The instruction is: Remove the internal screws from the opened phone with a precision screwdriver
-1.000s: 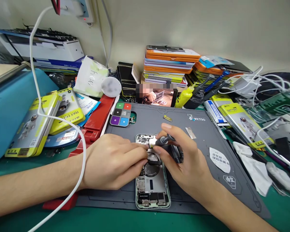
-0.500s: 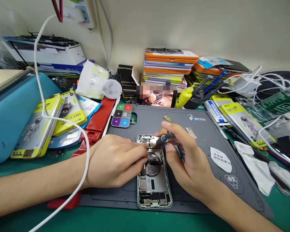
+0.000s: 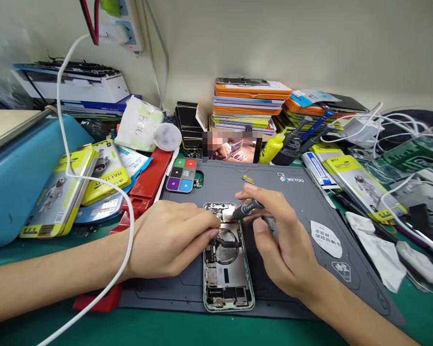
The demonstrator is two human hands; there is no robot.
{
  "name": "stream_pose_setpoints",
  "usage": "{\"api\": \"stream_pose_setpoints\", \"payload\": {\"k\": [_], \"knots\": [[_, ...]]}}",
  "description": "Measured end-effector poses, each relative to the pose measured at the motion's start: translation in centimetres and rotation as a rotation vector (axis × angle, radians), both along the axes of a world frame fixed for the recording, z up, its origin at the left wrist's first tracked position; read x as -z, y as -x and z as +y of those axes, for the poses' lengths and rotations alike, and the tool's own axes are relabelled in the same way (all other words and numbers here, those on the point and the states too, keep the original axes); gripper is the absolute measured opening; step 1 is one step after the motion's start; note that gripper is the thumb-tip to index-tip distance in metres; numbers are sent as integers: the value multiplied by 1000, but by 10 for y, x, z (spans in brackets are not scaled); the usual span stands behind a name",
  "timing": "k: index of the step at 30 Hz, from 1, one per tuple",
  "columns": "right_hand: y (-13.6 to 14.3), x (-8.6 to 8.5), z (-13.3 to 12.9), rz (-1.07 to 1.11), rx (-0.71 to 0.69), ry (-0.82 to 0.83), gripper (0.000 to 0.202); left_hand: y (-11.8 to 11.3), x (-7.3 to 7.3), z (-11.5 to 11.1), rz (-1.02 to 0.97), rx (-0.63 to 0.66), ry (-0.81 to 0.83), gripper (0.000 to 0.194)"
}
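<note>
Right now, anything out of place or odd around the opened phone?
Yes: a white cable from the wall socket drapes over the left hand at the wrist. A small gold part lies loose on the grey mat, beyond the opened phone.

the left hand (image 3: 169, 240) covers the left edge of the opened phone (image 3: 228, 269), and the screwdriver (image 3: 246, 209) tip is too small to see where it meets the phone's top. a blurred patch hides part of the small screen (image 3: 234, 148) behind the grey mat (image 3: 310, 202), and both forearms are cut off by the picture's bottom and left edges.
</note>
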State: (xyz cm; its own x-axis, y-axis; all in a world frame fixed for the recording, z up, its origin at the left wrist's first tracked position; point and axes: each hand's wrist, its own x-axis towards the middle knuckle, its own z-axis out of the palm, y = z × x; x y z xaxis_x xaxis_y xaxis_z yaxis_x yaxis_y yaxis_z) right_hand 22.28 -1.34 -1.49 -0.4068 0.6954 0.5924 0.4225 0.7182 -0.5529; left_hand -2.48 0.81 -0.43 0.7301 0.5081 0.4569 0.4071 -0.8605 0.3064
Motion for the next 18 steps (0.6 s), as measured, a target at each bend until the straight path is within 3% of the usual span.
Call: {"api": "stream_pose_setpoints", "payload": {"k": [8,18], "knots": [[1,3,-3,2,63,20,74,0,5,1,145,-19,-98,27],[2,1,0,-18,39,-5,72,0,4,0,152,-22,-157,32]]}}
